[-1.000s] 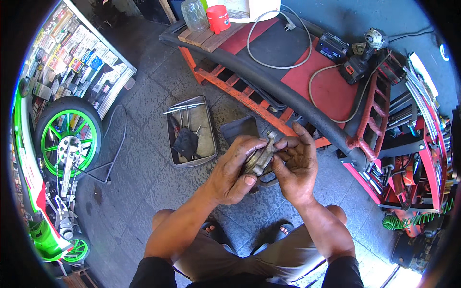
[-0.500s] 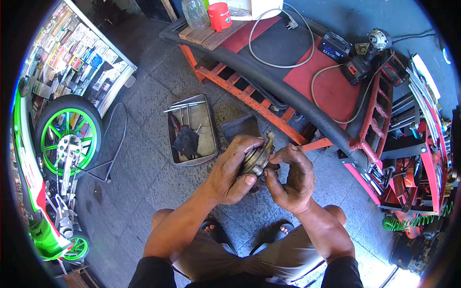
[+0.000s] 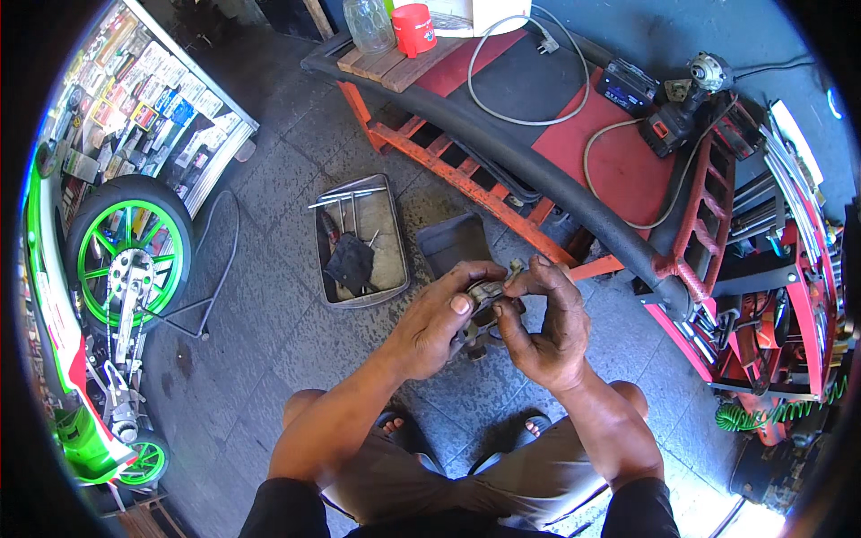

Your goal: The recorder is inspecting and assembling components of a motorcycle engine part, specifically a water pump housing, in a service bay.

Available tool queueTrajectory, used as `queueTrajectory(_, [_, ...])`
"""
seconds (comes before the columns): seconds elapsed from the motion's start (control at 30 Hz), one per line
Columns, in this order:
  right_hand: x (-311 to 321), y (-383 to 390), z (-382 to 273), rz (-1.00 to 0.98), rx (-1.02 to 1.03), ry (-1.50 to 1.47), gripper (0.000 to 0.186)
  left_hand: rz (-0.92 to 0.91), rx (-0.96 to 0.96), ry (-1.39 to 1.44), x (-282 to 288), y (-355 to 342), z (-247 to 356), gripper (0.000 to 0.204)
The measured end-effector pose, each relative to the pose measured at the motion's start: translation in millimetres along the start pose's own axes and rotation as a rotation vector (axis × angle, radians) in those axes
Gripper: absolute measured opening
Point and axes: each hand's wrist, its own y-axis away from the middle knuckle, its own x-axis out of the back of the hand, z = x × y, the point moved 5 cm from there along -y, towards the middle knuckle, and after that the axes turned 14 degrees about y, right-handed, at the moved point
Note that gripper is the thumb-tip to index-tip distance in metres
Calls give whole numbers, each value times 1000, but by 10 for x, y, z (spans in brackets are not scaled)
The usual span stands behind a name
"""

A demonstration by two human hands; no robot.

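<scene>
Grey metal at centre stage in the head view: a small machined part [image 3: 487, 291], up in front of the knees, above the dark tiled floor [image 3: 269, 359]. The left grip [image 3: 429, 325] is clasped around it, thumb across the top, and here's the right grip [image 3: 556, 336], pinching its right-hand side between thumb and forefinger! Beyond, on the floor, a shallow tray [image 3: 368, 301] carries rods and a dark cloth [image 3: 350, 266], a dark bin [image 3: 453, 242] just beside it. Upper right, a cordless power tool [image 3: 677, 118] rests on the red-and-black tabletop [image 3: 632, 179].
</scene>
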Motion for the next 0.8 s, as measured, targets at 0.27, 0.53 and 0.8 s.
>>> queueTrajectory(0.27, [9, -27, -1, -48, 34, 57, 58, -28, 349, 542, -86, 80, -130, 71])
queueTrajectory(0.53, [12, -28, -9, -61, 23, 43, 56, -14, 384, 596, -100, 87, -98, 60])
queueTrajectory(0.8, [-15, -35, 81, -273, -262, -51, 69, -30, 440, 565, -74, 112, -113, 49])
